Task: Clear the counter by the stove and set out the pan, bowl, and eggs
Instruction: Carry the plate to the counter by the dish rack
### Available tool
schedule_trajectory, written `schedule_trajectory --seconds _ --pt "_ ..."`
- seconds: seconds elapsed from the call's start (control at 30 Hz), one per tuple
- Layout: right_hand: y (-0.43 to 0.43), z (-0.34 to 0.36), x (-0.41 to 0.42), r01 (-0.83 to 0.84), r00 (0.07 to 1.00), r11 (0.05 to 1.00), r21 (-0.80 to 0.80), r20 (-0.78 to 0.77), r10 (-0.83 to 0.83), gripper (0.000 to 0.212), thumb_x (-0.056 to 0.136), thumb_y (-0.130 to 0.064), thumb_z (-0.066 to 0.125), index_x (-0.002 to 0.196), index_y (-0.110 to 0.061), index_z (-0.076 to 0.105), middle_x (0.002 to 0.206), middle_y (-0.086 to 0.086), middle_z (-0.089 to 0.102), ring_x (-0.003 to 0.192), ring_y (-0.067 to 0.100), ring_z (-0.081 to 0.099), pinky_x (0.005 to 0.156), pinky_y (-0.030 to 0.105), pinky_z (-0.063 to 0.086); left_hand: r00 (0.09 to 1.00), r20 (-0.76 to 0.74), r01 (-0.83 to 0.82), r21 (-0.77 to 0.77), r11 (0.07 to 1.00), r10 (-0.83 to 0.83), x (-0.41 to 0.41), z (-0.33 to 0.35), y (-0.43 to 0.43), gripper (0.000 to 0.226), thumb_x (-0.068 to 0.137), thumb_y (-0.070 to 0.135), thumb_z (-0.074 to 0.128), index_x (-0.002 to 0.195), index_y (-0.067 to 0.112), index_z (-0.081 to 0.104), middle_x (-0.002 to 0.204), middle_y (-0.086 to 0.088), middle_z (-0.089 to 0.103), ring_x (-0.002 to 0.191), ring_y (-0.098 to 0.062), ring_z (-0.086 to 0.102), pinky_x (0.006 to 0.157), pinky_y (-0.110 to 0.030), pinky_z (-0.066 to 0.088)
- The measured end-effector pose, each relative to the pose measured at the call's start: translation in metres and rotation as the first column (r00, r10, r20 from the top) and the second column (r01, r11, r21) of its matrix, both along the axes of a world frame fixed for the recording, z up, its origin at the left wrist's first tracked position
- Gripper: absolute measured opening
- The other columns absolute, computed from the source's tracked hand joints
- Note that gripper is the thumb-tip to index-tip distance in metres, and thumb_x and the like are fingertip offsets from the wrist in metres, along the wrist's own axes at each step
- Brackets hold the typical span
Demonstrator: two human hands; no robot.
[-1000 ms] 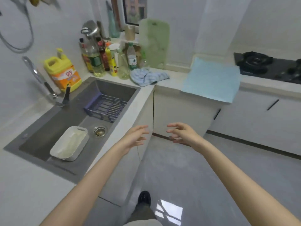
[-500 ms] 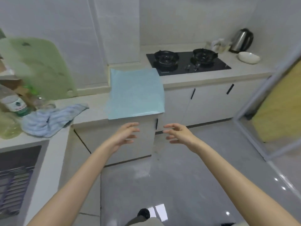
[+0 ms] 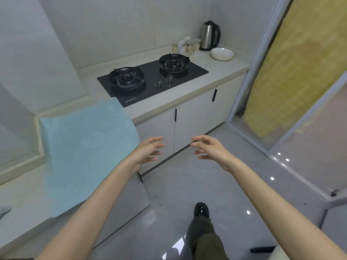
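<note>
A black two-burner stove is set into the pale counter ahead. To its right, a white bowl sits on the counter next to a steel kettle. A light blue cloth lies over the counter left of the stove and hangs over its front edge. My left hand and my right hand are held out in front of me above the floor, fingers spread and loose, holding nothing. No pan or eggs show.
Small jars and containers stand behind the right burner. White cabinet doors run under the counter. A glass sliding door with a yellow panel stands at the right. My leg and black shoe are on the glossy grey floor.
The view has swung right, from the sink to the stove and the sliding door. The sink, bottles and cutting board have left the view. Both hands stay outstretched and empty.
</note>
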State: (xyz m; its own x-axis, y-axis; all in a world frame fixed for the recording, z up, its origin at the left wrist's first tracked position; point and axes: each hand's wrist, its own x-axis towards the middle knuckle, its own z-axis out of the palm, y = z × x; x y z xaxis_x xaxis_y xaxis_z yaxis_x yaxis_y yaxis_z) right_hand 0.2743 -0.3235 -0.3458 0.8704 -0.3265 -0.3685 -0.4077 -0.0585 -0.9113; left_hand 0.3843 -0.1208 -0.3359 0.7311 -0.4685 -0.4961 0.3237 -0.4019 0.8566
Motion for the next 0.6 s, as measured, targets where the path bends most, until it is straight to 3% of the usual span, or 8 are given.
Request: schedule_trajectory --seconds 0.1,0.23,0.37,0.6 --pt "-0.051 -0.001 0.031 0.013 1.000 1.000 -0.005 0.012 -0.013 0.023 0.092 -0.021 0.061 0.115 -0.022 0.061 0.114 0.007 0.063 0.087 0.015 0.065 0.083 0.031 0.055 0.999 0.022 0.023 -0.014 1.000 -0.023 0.038 0.002 -0.059 0.028 0.096 0.021 0.048 0.124 0.028 0.054 0.119 0.004 0.061 0.103 -0.016 0.060 0.092 -0.031 0.049" --pt "-0.124 0.003 0.074 0.056 0.998 0.998 -0.015 0.022 -0.056 0.025 0.093 -0.019 0.058 0.118 -0.019 0.061 0.107 0.002 0.064 0.087 0.015 0.064 0.088 0.037 0.053 0.999 0.050 -0.014 -0.062 0.998 0.017 0.089 0.006 -0.141 0.026 0.095 0.019 0.050 0.119 0.027 0.056 0.119 0.002 0.061 0.094 -0.013 0.060 0.084 -0.027 0.050" --pt "-0.213 0.012 0.127 0.064 0.998 0.998 -0.025 0.025 -0.063 0.025 0.094 -0.018 0.055 0.119 -0.019 0.060 0.115 0.005 0.065 0.090 0.016 0.064 0.088 0.037 0.053 0.996 0.060 -0.062 -0.130 0.990 0.070 0.146 0.022 -0.233 0.029 0.093 0.019 0.056 0.121 0.025 0.059 0.116 0.003 0.061 0.096 -0.014 0.061 0.088 -0.029 0.050" --pt "-0.316 0.025 0.200 0.084 0.995 0.996 -0.015 0.047 -0.083 0.027 0.096 -0.017 0.052 0.123 -0.018 0.058 0.116 0.001 0.063 0.087 0.013 0.064 0.076 0.023 0.055 0.997 0.047 -0.059 -0.152 0.987 0.067 0.225 0.031 -0.332 0.028 0.092 0.020 0.058 0.118 0.027 0.062 0.121 0.004 0.062 0.108 -0.017 0.062 0.083 -0.026 0.052"
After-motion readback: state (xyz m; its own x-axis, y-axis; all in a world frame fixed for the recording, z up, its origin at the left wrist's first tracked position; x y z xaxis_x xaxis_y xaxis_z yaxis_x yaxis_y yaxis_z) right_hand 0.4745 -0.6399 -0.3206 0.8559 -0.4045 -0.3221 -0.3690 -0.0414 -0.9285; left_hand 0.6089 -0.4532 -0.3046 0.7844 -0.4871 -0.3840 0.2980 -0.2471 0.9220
